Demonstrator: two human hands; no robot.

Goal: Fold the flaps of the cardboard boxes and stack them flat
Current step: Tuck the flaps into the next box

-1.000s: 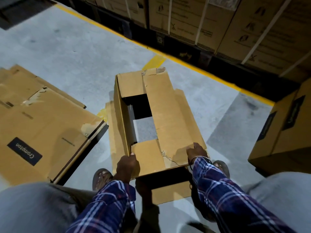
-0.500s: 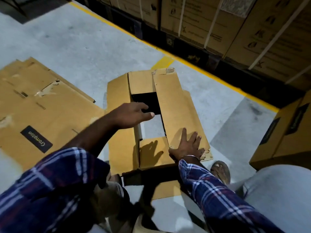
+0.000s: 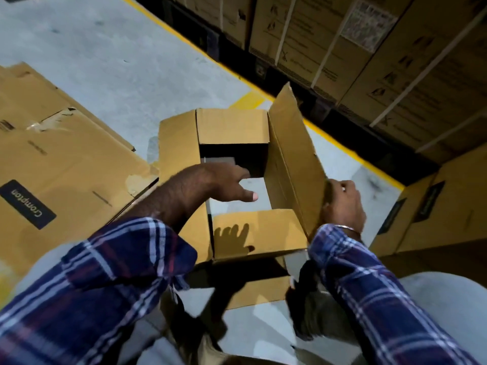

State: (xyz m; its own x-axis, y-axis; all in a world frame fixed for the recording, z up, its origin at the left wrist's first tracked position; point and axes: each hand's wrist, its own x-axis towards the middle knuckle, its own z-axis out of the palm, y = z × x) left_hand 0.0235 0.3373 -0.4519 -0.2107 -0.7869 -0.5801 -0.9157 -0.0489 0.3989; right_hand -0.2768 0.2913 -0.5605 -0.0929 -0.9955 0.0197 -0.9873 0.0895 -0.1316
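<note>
- The only writing that reads clearly is "Crompton", white on a black label (image 3: 27, 204), printed on the flattened cardboard pile (image 3: 60, 164) lying on the floor at nine o'clock.
- The strapped cartons (image 3: 342, 46) from twelve to two o'clock carry handling symbols and a pale sticker (image 3: 369, 25); their print is too blurred to read.
- The open cardboard box (image 3: 237, 185) stands at the centre on the grey floor (image 3: 105, 61), its far flap (image 3: 232, 126) and near flap (image 3: 258, 233) folded inward, its left flap (image 3: 178, 159) spread outward.
- The right hand (image 3: 344, 204), at three o'clock, grips the edge of the raised right flap (image 3: 292, 159) with curled fingers.
- The left hand (image 3: 221, 184) hovers over the box opening, fingers relaxed, holding nothing; its shadow falls on the near flap.
- A yellow floor line (image 3: 189, 43) runs in front of the cartons.
- Another brown carton (image 3: 434, 214) with a dark label stands just right of the box at four o'clock.
- Plaid sleeves (image 3: 110, 280) fill the foreground and hide the box's near side.
</note>
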